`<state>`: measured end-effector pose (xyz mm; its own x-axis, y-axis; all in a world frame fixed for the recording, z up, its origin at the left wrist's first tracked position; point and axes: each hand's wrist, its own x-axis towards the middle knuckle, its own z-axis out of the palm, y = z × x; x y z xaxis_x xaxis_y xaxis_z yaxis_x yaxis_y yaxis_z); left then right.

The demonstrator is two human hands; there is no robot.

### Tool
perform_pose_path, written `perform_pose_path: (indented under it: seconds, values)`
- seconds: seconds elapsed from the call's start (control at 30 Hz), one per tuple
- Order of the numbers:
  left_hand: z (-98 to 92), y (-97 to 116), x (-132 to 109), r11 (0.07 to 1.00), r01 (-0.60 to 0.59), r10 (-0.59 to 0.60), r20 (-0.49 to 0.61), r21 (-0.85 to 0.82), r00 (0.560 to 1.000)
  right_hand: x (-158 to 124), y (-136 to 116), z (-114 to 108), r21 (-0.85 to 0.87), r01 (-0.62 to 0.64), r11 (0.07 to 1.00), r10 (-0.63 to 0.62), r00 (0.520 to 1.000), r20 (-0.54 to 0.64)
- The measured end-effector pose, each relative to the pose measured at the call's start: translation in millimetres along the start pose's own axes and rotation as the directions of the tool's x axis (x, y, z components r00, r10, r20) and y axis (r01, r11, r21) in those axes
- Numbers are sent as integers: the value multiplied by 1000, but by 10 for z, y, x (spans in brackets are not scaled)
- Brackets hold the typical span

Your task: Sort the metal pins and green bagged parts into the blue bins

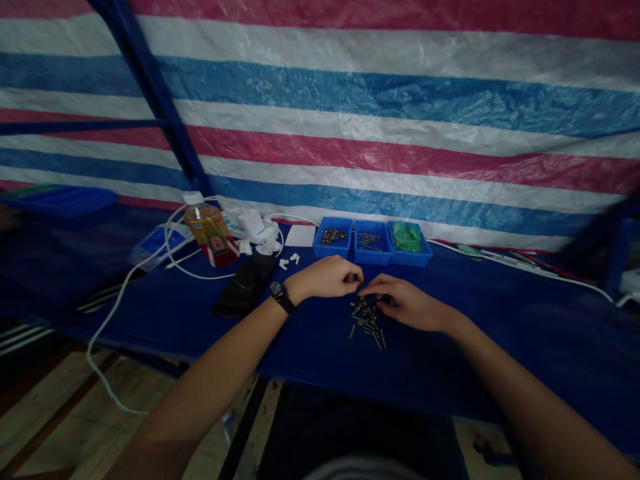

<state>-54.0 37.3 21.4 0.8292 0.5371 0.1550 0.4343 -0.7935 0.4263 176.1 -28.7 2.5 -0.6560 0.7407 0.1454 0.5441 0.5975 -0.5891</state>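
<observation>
A loose pile of nails and small metal pieces [369, 319] lies on the blue tabletop [310, 340]. Just above its upper left edge is my left hand [336, 277], its fingers curled together; whatever they hold is too small to make out. My right hand [407, 303] reaches over the pile's right side, thumb and fingers apart, with nothing visible between them. Behind the hands stand three blue bins: the left bin [318, 251] holds small round metal parts, the middle bin [373, 257] holds nails, and the right bin [413, 259] has a green bag inside.
Left of my hands lie a black phone-like object [245, 287], white earbuds [284, 264] and a tipped drink bottle [210, 233]. White cables [120, 293] loop over the left side. A blue tray [70, 202] is at far left, near a person's blurred hand [7, 217].
</observation>
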Motion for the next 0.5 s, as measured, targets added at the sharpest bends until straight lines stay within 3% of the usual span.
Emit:
perform_pose_path:
  seconds: [0.2, 0.3, 0.4, 0.5]
  values:
    - [9, 22, 20, 996, -8, 16, 89, -89, 996, 28, 69, 65, -150, -40, 988, 26, 996, -91]
    - [62, 7, 45, 999, -20, 23, 62, -51, 998, 23, 94, 9, -163, -106, 981, 86, 989, -122]
    - [100, -24, 66, 1000, -24, 25, 35, -13, 999, -5, 75, -82, -67, -154, 986, 148, 985, -87]
    - [93, -45, 70, 1000, -10, 9, 12, 19, 1000, -41, 24, -140, 92, -162, 982, 160, 986, 36]
